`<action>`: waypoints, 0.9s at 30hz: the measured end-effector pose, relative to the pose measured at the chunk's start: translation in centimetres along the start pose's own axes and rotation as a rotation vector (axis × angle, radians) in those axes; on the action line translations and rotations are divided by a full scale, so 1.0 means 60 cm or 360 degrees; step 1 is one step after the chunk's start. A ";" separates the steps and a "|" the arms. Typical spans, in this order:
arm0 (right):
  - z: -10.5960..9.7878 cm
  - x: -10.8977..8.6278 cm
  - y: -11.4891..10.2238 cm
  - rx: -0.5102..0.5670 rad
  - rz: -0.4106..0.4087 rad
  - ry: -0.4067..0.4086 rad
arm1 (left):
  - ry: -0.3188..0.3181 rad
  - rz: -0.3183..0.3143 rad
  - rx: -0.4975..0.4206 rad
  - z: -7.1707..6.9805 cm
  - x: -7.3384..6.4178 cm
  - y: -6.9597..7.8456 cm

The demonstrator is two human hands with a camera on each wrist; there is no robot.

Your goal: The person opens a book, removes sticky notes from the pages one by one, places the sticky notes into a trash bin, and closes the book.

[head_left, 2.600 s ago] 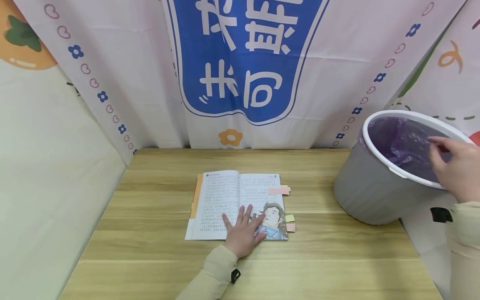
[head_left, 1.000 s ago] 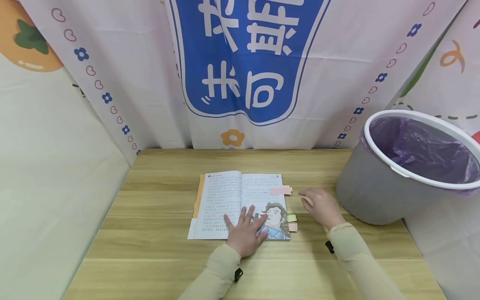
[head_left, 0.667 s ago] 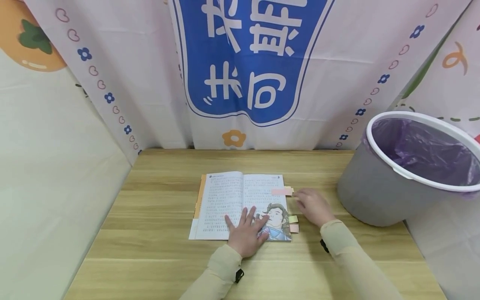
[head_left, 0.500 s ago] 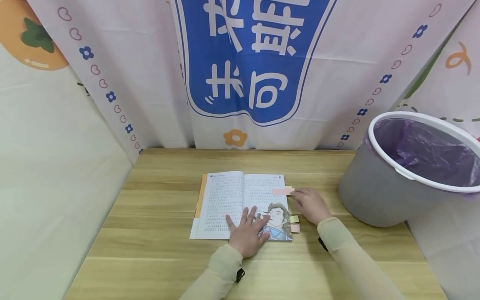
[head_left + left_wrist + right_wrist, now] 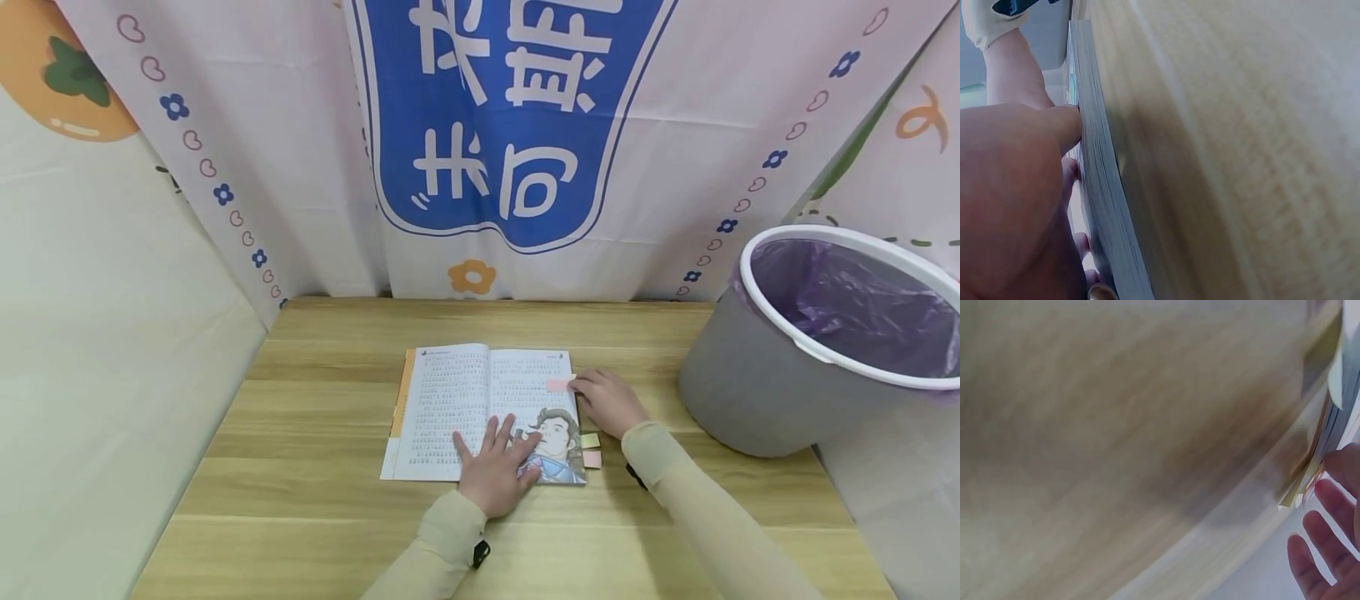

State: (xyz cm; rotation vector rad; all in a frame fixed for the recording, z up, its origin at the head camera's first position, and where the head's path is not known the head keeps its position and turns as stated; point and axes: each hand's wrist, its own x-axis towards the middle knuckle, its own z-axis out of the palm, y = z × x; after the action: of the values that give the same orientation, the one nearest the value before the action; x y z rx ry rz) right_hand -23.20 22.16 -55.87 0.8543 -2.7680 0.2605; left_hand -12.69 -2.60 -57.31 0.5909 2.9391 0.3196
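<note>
Pink paper tab point(image 5: 557, 385) on rectangular book point(image 5: 453, 408)

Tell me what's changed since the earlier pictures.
The right hand moved left from over the bin to the right edge of the open book, where it meets the upper pink tab; whether it grips is unclear. The left hand stays spread on the book; the bin stands as before.
</note>
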 end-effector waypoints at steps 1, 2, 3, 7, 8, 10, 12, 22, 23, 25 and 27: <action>0.001 0.002 0.001 0.0008 -0.0008 -0.0006 | 0.0002 0.0001 0.0000 0.000 0.000 0.000; 0.002 0.004 0.001 0.0008 -0.0015 -0.0011 | 0.0000 0.0000 0.0005 0.000 0.000 0.000; 0.003 0.005 0.002 0.0008 -0.0023 -0.0014 | -0.0007 -0.0003 0.0010 0.000 0.000 0.001; 0.007 0.011 0.005 -0.0030 -0.0058 -0.0013 | -0.0003 0.0008 0.0007 -0.003 -0.001 0.001; 0.007 0.012 0.005 -0.0049 -0.0067 -0.0011 | -0.0008 0.0009 0.0008 -0.003 -0.001 0.001; 0.008 0.014 0.005 -0.0077 -0.0085 -0.0011 | -0.0015 0.0012 0.0008 -0.004 -0.001 0.001; 0.007 0.016 0.005 -0.0091 -0.0100 -0.0014 | -0.0023 0.0010 0.0013 -0.003 -0.001 0.001; 0.003 0.026 0.003 -0.0161 -0.0181 -0.0071 | -0.0029 0.0005 0.0037 -0.005 -0.002 0.002; 0.004 0.027 0.004 -0.0172 -0.0183 -0.0074 | -0.0038 0.0002 0.0039 -0.009 -0.002 0.003; 0.006 0.030 0.003 -0.0189 -0.0176 -0.0085 | -0.0050 -0.0001 0.0041 -0.014 -0.003 0.005; 0.007 0.032 0.003 -0.0200 -0.0160 -0.0100 | -0.0063 -0.0007 0.0042 -0.018 -0.004 0.007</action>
State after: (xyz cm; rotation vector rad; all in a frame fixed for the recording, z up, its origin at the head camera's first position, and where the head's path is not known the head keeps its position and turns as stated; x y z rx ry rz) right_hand -24.94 21.20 -55.79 0.9809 -2.7537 0.0425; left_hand -12.49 -2.52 -56.15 0.5876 2.9105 0.2662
